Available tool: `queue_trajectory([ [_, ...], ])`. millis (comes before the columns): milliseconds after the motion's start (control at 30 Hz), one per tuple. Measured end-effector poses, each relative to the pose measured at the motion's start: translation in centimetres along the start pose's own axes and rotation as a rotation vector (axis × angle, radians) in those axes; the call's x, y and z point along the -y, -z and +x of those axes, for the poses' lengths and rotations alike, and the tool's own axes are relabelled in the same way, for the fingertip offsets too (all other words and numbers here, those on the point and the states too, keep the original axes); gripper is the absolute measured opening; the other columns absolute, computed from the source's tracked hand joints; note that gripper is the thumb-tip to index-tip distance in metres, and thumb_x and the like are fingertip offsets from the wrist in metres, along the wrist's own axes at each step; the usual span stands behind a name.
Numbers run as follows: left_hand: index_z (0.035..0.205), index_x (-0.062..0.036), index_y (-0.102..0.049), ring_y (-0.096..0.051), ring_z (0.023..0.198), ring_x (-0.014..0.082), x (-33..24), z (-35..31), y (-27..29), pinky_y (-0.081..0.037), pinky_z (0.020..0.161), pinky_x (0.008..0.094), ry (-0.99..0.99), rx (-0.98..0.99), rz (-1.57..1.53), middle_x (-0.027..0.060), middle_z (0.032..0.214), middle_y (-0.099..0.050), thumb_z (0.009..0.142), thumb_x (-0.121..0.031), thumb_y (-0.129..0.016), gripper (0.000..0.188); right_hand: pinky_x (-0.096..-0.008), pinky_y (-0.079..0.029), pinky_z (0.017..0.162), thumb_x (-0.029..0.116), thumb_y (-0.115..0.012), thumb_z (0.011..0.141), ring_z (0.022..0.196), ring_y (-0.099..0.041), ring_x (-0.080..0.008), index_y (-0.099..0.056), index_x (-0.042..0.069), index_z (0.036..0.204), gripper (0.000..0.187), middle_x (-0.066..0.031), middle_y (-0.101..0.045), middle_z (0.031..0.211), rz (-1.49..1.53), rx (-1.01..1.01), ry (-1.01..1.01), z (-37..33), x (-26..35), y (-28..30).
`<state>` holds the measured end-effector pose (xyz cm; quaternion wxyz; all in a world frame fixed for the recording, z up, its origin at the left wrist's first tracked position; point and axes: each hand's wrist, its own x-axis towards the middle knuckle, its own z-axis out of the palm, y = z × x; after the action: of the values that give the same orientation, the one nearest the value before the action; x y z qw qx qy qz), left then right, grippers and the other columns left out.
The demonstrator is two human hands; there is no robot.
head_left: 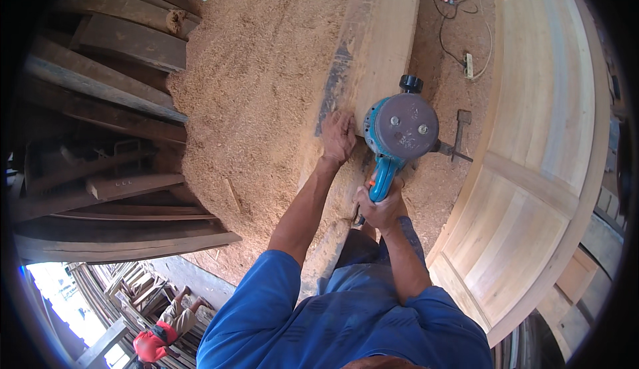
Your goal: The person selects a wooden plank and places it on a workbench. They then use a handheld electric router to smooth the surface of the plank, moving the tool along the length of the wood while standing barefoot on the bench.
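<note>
My right hand [384, 204] is wrapped round the rear handle of a teal handheld power tool [407, 127]. The tool has a round, dark, dusty cover with two bolt heads and a black knob at its far end. Below it runs a long, pale wooden plank [383, 33], stretching away from me, with a dark, rough left edge. Just left of the tool, my left hand [339, 136] lies on the plank with its fingers laid out, holding nothing. The tool's underside is hidden from view.
Wood shavings [253, 89] cover the floor. Stacked dark timbers [126, 99] stand at the left, a panelled wooden door [532, 103] at the right. Between plank and door lie a hammer-like tool [462, 129] and a power strip [468, 66] with cords. A person in red [152, 345] is at lower left.
</note>
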<state>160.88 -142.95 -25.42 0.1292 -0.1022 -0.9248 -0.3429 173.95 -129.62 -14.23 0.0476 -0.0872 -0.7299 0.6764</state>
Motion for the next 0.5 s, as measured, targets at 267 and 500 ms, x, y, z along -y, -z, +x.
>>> queue_trajectory([
  [267,0.101,-0.0089,-0.060,-0.052,0.087,0.0375,-0.5,0.1,-0.1,-0.038,0.075,0.0471,0.014,0.003,0.047,0.0148,0.090,-0.055,0.090,-0.011,-0.059,0.011,-0.0288,-0.048,0.063,0.002,-0.071,0.080,0.066,-0.055,-0.0088,-0.053,0.003,0.100,0.026,-0.0005,-0.057,0.075,0.046,-0.001,-0.026,4.4,-2.5,0.1],
  [500,0.100,-0.0086,-0.060,-0.053,0.090,0.0366,-0.8,0.2,-0.1,-0.038,0.077,0.0460,0.045,0.016,0.085,0.0142,0.094,-0.057,0.089,-0.010,-0.057,0.012,-0.0357,-0.053,0.072,0.012,-0.071,0.078,0.076,-0.064,-0.0179,-0.060,-0.002,0.106,0.033,-0.0090,-0.064,0.083,-0.055,-0.053,0.002,13.3,-3.8,1.3],
])
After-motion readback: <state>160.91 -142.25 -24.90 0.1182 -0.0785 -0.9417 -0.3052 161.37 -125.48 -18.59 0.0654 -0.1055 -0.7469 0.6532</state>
